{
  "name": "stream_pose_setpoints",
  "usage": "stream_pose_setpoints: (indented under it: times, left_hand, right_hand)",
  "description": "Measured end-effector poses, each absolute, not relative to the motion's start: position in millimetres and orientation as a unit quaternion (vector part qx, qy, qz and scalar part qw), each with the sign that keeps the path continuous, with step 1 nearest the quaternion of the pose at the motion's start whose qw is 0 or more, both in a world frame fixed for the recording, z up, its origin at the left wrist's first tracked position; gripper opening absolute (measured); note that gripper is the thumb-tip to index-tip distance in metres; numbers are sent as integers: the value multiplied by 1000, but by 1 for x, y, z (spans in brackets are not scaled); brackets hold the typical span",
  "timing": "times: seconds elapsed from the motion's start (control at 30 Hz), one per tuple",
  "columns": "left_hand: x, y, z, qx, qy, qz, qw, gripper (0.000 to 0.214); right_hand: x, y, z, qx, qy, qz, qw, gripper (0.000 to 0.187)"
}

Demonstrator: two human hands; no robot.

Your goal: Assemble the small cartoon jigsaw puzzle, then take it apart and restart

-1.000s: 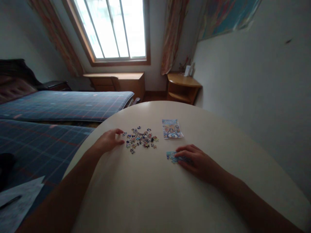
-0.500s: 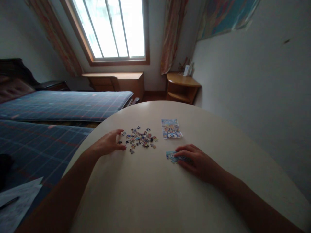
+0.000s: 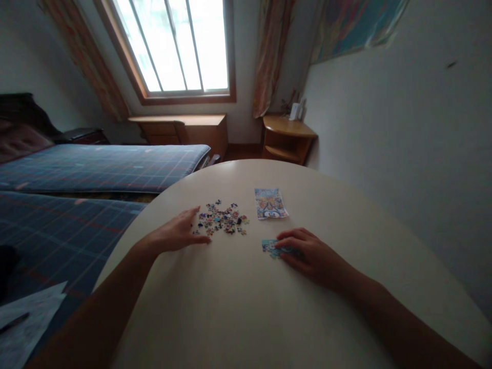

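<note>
A loose pile of small jigsaw pieces lies on the pale table. My left hand curves around the pile's left edge, thumb and fingers spread wide, with a few pieces in the gap between them. The thumb tip touches or nearly touches a piece at the near edge. To the right, my right hand rests with its fingers stretched over a joined blue section of jigsaw. Part of that section is hidden under the fingers. Beyond it lies a printed picture sheet with a blue cartoon figure.
The round table has a curved edge on the far side. Left of it are beds with blue plaid mattresses, and papers with a pen. A desk and a corner shelf stand beyond, below the window.
My left hand has shifted right and slightly nearer along the pile, its thumb reaching further; pieces at the left edge have moved inward. My right hand stays on the joined section.
</note>
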State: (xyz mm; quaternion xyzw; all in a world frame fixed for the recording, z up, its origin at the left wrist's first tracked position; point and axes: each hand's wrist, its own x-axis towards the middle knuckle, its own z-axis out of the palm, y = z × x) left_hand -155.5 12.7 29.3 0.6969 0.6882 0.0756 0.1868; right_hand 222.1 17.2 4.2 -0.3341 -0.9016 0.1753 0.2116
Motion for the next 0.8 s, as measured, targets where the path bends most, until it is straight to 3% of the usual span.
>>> stream_pose_setpoints:
  times: [0.33,0.5,0.63,0.8]
  left_hand:
    - [-152,13,23,716,672,68,175,111]
    - [-128,4,23,784,605,66,120,87]
    - [-108,-9,28,805,579,-13,128,71]
    - [-96,-23,33,803,582,-47,121,67]
  right_hand:
    - [220,17,6,-332,-902,171,218,19]
    - [220,16,7,-329,-903,170,220,18]
    - [220,16,9,-327,-902,169,226,17]
    - [219,17,8,-323,-904,165,226,18]
